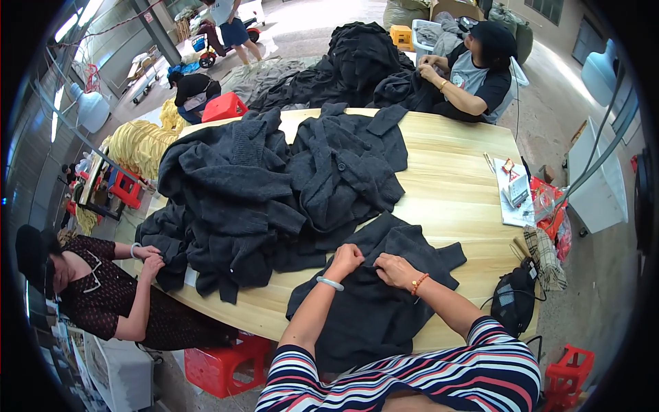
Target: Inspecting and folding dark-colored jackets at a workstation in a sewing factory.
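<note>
Two bare hands, the left hand point(348, 259) and the right hand point(396, 272), are close to each other on a dark gray sweater point(364, 312). The sweater lies on the wooden bench point(456, 182), right in front of the person, and its bottom part comes close to the striped shirt point(405, 378). One sleeve of it points out to the right.

Both arms come up from the low edge and lean in, so they make a shape like a roof. The left arm goes up and a bit to the right, and the right arm goes up and to the left. Both elbows are bent and out to the sides. The backs of the hands are on top. The left hand is curled, and its fingers grip a bit of the dark cloth. The right hand bends in at the wrist, and its fingers pinch the cloth just beside the left hand. The fingertips are partly hidden.

A pale bangle point(330, 283) is on the left wrist, and orange beads point(419, 283) are on the right one.

Past the hands is a big heap of dark sweaters point(230, 182). On the right side, a black bag point(515, 300) sits near the bench's edge.
</note>
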Tool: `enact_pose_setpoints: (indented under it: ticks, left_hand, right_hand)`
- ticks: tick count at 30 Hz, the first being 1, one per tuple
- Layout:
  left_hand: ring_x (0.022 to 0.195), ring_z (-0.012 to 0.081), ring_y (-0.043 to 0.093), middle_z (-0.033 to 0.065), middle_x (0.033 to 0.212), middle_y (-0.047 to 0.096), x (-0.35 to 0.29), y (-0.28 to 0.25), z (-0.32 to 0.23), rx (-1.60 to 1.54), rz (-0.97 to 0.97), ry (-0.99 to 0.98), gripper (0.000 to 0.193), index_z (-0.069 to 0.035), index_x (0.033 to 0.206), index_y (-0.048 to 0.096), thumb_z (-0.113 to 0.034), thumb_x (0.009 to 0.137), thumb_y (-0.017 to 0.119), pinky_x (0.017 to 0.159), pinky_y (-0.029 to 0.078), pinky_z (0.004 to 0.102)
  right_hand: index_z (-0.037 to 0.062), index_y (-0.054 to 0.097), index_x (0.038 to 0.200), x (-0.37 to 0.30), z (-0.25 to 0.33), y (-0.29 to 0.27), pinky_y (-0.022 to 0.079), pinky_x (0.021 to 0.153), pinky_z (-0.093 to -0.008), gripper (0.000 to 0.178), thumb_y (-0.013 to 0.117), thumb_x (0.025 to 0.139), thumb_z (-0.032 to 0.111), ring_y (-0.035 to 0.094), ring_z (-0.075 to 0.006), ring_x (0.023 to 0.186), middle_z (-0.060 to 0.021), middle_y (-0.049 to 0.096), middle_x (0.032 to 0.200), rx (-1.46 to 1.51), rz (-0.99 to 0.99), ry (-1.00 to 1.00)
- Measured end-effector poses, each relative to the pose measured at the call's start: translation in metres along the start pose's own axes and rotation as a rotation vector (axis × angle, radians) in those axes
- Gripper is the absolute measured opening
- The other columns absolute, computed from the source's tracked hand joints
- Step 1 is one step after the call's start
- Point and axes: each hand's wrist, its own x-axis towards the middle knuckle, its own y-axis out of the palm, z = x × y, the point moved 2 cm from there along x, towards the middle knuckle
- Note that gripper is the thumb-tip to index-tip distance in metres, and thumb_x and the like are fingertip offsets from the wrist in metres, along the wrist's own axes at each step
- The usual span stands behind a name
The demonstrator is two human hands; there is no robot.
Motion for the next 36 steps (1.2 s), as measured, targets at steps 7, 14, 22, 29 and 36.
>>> enact_pose_setpoints:
  ticks: [7, 14, 22, 29, 36]
  left_hand:
    - [0.064, 0.0078, 0.061, 0.0023, 0.076, 0.070, -0.027, 0.025, -0.014, -0.856, 0.046, -0.173, 0.008, -0.001, 0.085, 0.072, -0.007, 0.082, 0.076, 0.059, 0.049, 0.0233]
    - [0.058, 0.0060, 0.055, -0.0003, 0.073, 0.067, -0.037, 0.030, -0.017, -0.908, 0.134, -0.283, 0.005, -0.004, 0.085, 0.072, -0.009, 0.085, 0.075, 0.052, 0.042, 0.0212]
    - [0.058, 0.0069, 0.055, 0.0002, 0.072, 0.067, -0.039, 0.038, -0.015, -0.928, 0.053, -0.342, 0.007, -0.004, 0.082, 0.072, -0.009, 0.086, 0.075, 0.053, 0.043, 0.0220]
    - [0.054, 0.0076, 0.051, -0.0006, 0.067, 0.063, -0.034, 0.048, -0.003, -0.944, 0.157, -0.414, 0.010, -0.007, 0.077, 0.070, -0.009, 0.086, 0.074, 0.049, 0.039, 0.0233]
    - [0.056, 0.0068, 0.054, -0.0017, 0.072, 0.065, -0.040, 0.037, -0.007, -1.100, 0.182, -0.501, 0.005, -0.008, 0.085, 0.070, -0.010, 0.086, 0.074, 0.050, 0.041, 0.0209]
  right_hand:
    - [0.0020, 0.059, 0.098, -0.006, 0.018, -0.004, 0.053, 0.076, -0.0445, 0.017, 0.065, 0.084, 0.011, 0.064, -0.0368, 0.087, -0.0166, 0.063, 0.093, -0.036, -0.047, 0.033]
    - [0.0015, 0.057, 0.115, -0.013, 0.021, -0.003, 0.053, 0.082, -0.0442, 0.031, 0.065, 0.085, 0.009, 0.064, -0.0367, 0.096, -0.0180, 0.064, 0.101, 0.047, -0.197, 0.055]
    - [0.0010, 0.060, 0.118, -0.015, 0.024, -0.004, 0.052, 0.084, -0.0435, 0.033, 0.064, 0.086, 0.009, 0.062, -0.0368, 0.097, -0.0179, 0.061, 0.100, -0.033, -0.077, 0.119]
    - [0.0013, 0.062, 0.118, -0.013, 0.022, -0.005, 0.053, 0.082, -0.0418, 0.034, 0.065, 0.086, 0.009, 0.062, -0.0357, 0.093, -0.0167, 0.058, 0.100, -0.017, -0.073, 0.073]
    - [0.0015, 0.063, 0.118, -0.010, 0.019, -0.008, 0.053, 0.081, -0.0414, 0.034, 0.066, 0.086, 0.011, 0.062, -0.0353, 0.093, -0.0162, 0.058, 0.100, -0.049, -0.058, 0.082]
